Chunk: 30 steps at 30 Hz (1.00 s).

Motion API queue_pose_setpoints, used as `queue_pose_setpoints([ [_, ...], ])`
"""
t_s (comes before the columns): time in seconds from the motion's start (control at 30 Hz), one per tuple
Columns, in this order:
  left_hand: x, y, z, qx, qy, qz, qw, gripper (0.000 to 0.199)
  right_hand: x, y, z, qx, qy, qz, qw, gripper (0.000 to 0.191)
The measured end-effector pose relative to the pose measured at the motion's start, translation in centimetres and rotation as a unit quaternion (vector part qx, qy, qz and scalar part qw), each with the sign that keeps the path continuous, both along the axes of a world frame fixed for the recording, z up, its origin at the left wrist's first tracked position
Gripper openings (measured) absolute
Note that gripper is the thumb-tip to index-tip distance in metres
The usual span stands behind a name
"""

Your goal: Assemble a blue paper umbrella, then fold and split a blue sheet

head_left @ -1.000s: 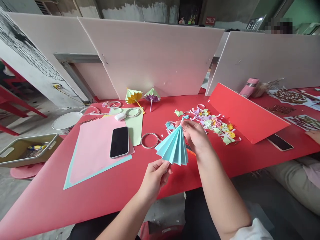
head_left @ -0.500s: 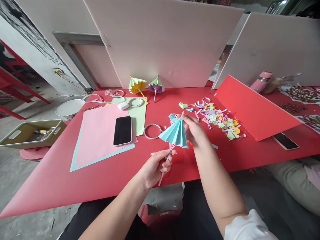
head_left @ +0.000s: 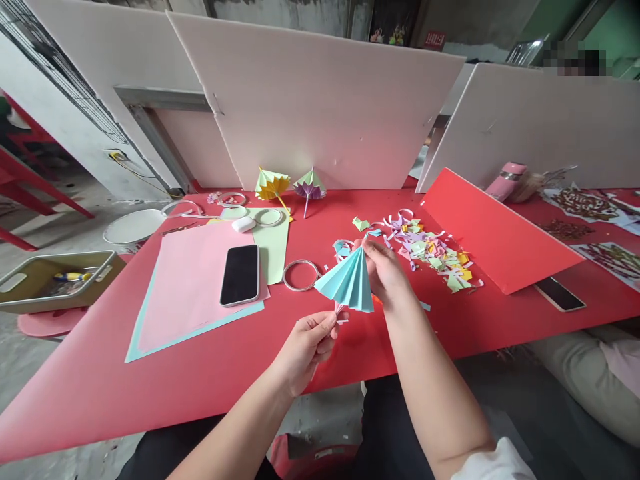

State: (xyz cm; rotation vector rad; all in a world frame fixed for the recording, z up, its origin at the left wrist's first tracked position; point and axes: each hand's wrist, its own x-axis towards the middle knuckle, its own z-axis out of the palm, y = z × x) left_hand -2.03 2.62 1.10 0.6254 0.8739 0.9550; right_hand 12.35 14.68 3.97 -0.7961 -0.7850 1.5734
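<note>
A pleated light-blue paper umbrella [head_left: 349, 283] is held between my two hands above the red table, its pink folded part and stick pointing down toward me. My left hand [head_left: 311, 343] is closed around the stick below the canopy. At the tip and right side of the canopy, my right hand [head_left: 386, 270] pinches the paper; some of its fingers are hidden behind it. Two finished paper umbrellas, one green and yellow [head_left: 273, 185] and one green and purple [head_left: 310, 187], rest at the back against the board.
Pink paper sheets [head_left: 185, 280] lie at the left with a phone [head_left: 240, 275] on top. A tape roll [head_left: 301, 288] is beside my left hand. Paper scraps [head_left: 435, 248] are heaped behind my right hand, before a leaning red board [head_left: 500, 230]. Another person's leg [head_left: 580, 380] shows at the right.
The camera view has tilted up slightly, so the scene sits lower. Both hands keep their hold on the blue umbrella, which has barely moved.
</note>
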Motion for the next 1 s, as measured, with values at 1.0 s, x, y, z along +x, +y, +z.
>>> queue_pose_setpoints([
  [1.0,-3.6,1.5,2.3,0.101,0.011,0.249,0.963,0.019,-2.9,-3.5,-0.7,0.049,-0.283,0.282,0.915,0.042],
])
